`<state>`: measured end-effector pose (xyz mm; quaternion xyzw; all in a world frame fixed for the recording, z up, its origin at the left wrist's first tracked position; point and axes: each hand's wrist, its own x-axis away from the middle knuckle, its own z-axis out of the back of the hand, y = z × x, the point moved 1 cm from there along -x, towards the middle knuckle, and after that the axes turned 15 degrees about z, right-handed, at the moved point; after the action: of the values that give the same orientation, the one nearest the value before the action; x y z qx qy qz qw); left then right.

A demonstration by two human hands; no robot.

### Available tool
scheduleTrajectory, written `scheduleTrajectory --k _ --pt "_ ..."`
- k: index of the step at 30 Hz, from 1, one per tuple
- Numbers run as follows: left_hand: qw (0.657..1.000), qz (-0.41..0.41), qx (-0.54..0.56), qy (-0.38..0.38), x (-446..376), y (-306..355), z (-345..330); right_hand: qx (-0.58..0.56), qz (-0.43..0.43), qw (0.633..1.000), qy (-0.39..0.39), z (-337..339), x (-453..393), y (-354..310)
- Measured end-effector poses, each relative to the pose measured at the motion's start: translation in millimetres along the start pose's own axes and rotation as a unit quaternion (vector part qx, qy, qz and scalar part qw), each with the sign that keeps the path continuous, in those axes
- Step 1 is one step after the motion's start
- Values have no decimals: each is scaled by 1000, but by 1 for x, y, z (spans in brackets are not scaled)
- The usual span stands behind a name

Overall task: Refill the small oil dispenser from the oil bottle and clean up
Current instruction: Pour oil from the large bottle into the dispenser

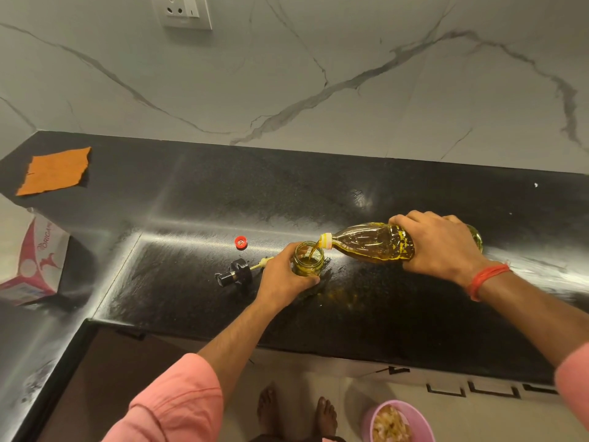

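Fingers of left hand (284, 275) curl round small clear glass oil dispenser jar (307, 259), centre frame on black granite counter (382, 314). Right hand (441, 247) grips tilted clear plastic oil bottle (371, 242), thin stream entering mouth. Judgement: keep tilt shallow, neck over opening, stop w/ headroom for black pump lid (235, 273).

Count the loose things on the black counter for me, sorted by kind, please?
Containers of oil: 2, the oil bottle being tipped by the right hand and the small glass dispenser jar steadied by the left hand.
Caps and tops: 2, the red bottle cap and the black pump top.
Cloths: 1, the orange cloth.
Total: 5
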<state>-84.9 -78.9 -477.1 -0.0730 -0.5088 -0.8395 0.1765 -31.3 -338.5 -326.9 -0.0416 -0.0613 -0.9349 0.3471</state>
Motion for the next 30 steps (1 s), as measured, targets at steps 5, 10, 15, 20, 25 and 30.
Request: scheduleTrajectory --k 5,10,15,20,25,30 --pt "1000 6 -3 -1 1 2 1 -3 0 1000 3 1 0 -1" --pt "1000 11 -6 -2 2 3 1 0 0 1000 -1 1 0 0" --pt "1000 13 -10 1 0 0 0 2 -1 1000 -3 1 0 0" --pt "1000 9 -6 1 -1 -1 0 0 -2 1000 -6 1 0 0" --pt "1000 9 -8 -2 -1 -1 0 -1 -2 1000 -7 1 0 0" --pt "1000 11 -7 -3 0 1 0 -3 -2 1000 -7 0 1 0"
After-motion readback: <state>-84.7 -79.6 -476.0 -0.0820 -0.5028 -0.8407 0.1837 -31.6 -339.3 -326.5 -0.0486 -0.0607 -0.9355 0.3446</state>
